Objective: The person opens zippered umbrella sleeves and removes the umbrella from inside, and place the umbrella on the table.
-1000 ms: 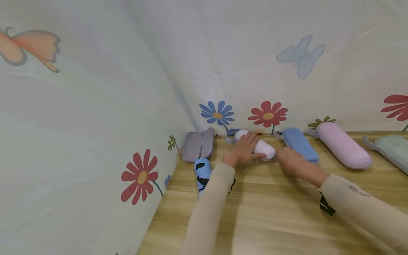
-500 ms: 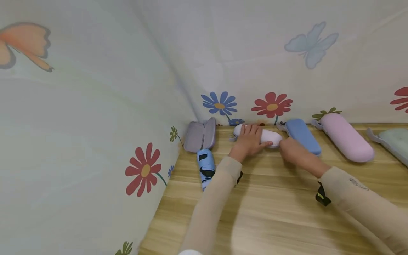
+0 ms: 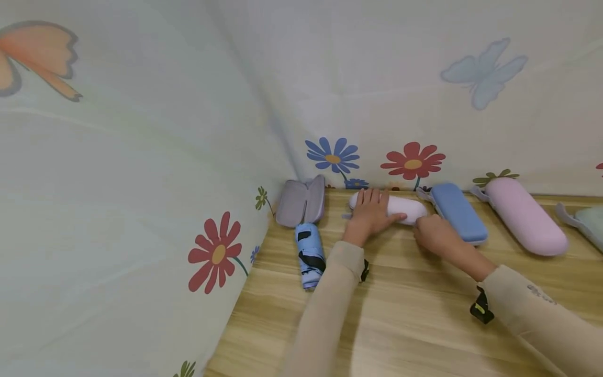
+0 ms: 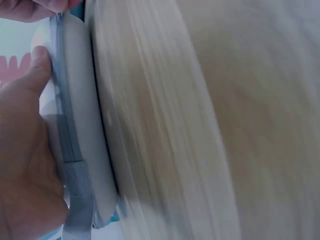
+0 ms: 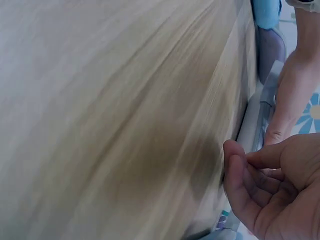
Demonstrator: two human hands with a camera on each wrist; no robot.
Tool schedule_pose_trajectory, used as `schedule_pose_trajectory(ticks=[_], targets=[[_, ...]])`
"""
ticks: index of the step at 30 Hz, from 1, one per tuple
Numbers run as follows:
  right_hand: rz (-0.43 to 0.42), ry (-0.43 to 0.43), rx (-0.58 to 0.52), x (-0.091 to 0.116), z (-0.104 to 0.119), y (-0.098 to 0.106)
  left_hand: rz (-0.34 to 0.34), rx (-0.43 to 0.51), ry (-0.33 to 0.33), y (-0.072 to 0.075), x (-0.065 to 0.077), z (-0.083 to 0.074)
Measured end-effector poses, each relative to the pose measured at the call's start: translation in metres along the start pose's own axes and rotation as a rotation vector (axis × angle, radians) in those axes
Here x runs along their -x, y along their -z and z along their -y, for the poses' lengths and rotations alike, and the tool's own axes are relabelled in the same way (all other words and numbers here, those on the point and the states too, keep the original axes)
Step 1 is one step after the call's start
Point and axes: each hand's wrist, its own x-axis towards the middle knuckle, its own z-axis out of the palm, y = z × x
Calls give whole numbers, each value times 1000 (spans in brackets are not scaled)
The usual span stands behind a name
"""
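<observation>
So your white case (image 3: pixel 409 210) is lying on the wood-grain table (image 3: pixel 405 319) up by the flowery backdrop (image 3: pixel 400 99), with your left hand (image 3: pixel 370 215) spread flat-fingered over it and your right hand (image 3: pixel 432 233) curled at its right end, pinching at the zipper (image 4: pixel 64 107), though I can't make out the pull between your fingers. Just beyond that right hand you've got a blue case (image 3: pixel 458 213), then a pink one (image 3: pixel 525 217) and a pale green one (image 3: pixel 591 222) partly out of view. Over on your left there's an open grey case (image 3: pixel 291 205) with a rolled blue bundle (image 3: pixel 308 242) right in front of it.
</observation>
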Motion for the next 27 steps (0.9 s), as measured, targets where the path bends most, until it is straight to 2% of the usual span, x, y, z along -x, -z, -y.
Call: schedule_pose_trajectory(ticks=[6,9,11,13,16,21,23,27], targets=[[32,-28,-165,-11,9,-2,22,26,53,12,0,1],[89,-48,-283,-13,14,-11,86,59,55,8,2,3],[115,-62,-327,-14,16,-16,137,91,55,5,2,4],[124,-70,-357,-13,16,-18,161,104,58,4,4,6],[123,-69,-345,-13,15,-18,127,110,91,5,10,7],[129,-78,-313,-13,11,-15,20,89,148,5,29,1],[127,-81,-302,-13,11,-14,-10,73,141,2,36,0],[121,-61,-274,-11,16,-14,-28,48,113,-6,42,1]])
